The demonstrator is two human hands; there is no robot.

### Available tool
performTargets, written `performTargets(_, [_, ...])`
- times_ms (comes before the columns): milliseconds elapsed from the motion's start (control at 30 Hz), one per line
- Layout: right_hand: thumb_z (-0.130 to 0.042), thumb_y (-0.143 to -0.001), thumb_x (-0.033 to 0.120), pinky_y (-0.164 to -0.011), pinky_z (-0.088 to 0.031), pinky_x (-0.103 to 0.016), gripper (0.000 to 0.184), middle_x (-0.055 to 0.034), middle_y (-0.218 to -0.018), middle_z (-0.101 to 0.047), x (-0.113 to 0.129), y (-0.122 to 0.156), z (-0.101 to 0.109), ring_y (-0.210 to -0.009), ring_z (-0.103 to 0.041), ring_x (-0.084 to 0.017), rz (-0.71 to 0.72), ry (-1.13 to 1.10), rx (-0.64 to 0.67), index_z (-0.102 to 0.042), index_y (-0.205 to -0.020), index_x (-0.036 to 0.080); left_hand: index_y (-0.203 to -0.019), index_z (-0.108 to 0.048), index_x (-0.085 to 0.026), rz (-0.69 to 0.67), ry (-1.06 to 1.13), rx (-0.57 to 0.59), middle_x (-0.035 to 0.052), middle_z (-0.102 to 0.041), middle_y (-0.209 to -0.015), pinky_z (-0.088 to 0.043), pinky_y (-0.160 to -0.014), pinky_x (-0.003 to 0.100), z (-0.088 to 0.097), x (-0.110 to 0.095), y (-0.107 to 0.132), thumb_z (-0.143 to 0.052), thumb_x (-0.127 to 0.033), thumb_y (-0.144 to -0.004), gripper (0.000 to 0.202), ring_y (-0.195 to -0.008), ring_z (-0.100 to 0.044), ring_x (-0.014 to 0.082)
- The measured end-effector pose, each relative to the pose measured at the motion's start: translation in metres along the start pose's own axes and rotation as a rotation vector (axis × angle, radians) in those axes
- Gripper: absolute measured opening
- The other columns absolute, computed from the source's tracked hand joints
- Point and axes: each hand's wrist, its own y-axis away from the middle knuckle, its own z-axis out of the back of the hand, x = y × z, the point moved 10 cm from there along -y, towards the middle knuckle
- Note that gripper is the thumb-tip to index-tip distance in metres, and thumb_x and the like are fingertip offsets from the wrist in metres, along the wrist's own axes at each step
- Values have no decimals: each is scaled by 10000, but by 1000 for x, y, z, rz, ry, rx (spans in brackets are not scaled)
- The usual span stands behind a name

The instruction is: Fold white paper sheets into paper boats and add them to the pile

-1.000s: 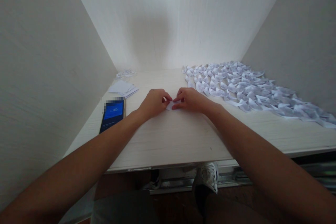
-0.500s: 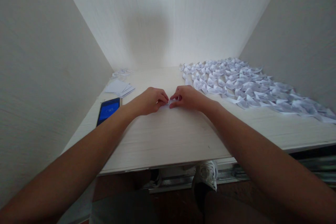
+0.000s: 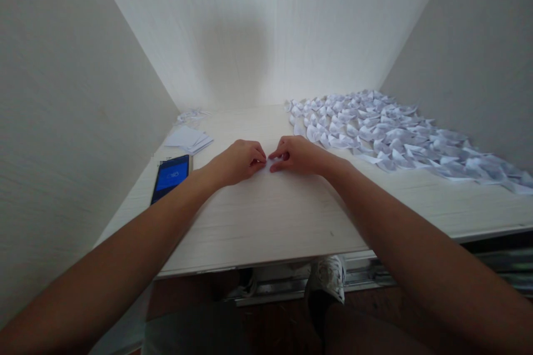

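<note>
A small white piece of paper (image 3: 268,164) lies mostly hidden between my two hands at the middle of the table. My left hand (image 3: 242,161) pinches its left side between thumb and fingers. On the other side, my right hand (image 3: 292,155) has its index finger and thumb bent around the paper's right edge, with a small gap between the tips. How the paper is folded is too small to make out.
Many folded white paper pieces (image 3: 375,127) cover the table's right side. At left are a stack of flat paper sheets (image 3: 185,136), paper scraps (image 3: 192,116) and a phone (image 3: 171,175) with a blue screen. Walls enclose the table (image 3: 266,222) on three sides.
My left fingertips have drawn slightly back and down, and the fold of paper standing between the fingertips shows less. My right hand is almost in the same place.
</note>
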Motion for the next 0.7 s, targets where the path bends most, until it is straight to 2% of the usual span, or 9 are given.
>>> performTargets(200, [-785, -845, 348, -709, -406, -303, 276, -59, -808, -736, 3, -1, -3, -722, -591, -174, 13, 50, 34, -847, -1098, 259, -880, -838, -213, -5, 15, -9, 85, -783, -936, -510, -711, 289, 0, -4, 0, -633, -191, -897, 208, -706, -680, 176])
performTargets(700, [-802, -859, 357, -724, -414, -280, 326, -91, -883, -729, 2, -2, -6, -763, -592, -169, 9, 78, 49, -820, -1165, 247, -956, -832, -173, -24, 22, 28, 86, -759, -990, -497, -742, 281, -2, -11, 2, -629, -142, -951, 205, -822, -684, 174])
